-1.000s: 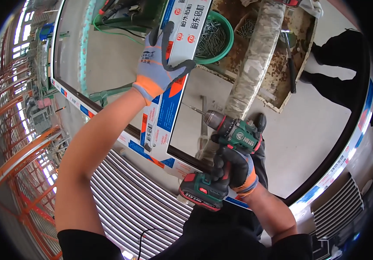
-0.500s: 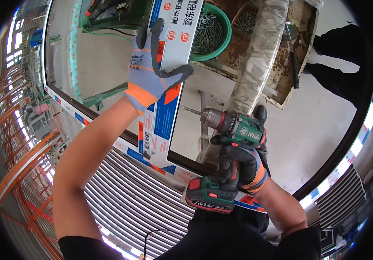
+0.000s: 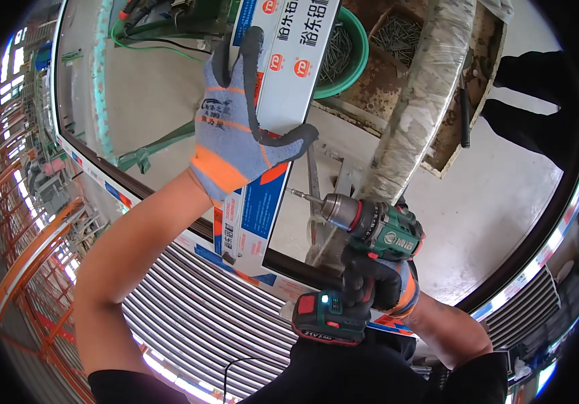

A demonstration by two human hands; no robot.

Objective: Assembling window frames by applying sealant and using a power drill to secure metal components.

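Note:
My left hand, in a grey-blue glove with dark fingers and an orange cuff, rests across a film-covered metal profile. Its fingers and thumb are spread apart. In my right hand is a green and black cordless drill, gripped by the handle. The drill bit points left and its tip is at the profile's right edge, below my left thumb; whether it touches or enters the metal I cannot tell. A small light glows on the drill's battery base.
A green bowl of screws and a rusty tray with more screws sit beyond the profile. A plastic-wrapped beam crosses the tray. Dark frame bars span the near side, with ribbed metal lengths below. Another person's dark-clothed legs stand right.
The light on the drill's base has come on. In the picture the drill has shifted slightly right and down, along with most of the scene. My left hand keeps its place on the profile.

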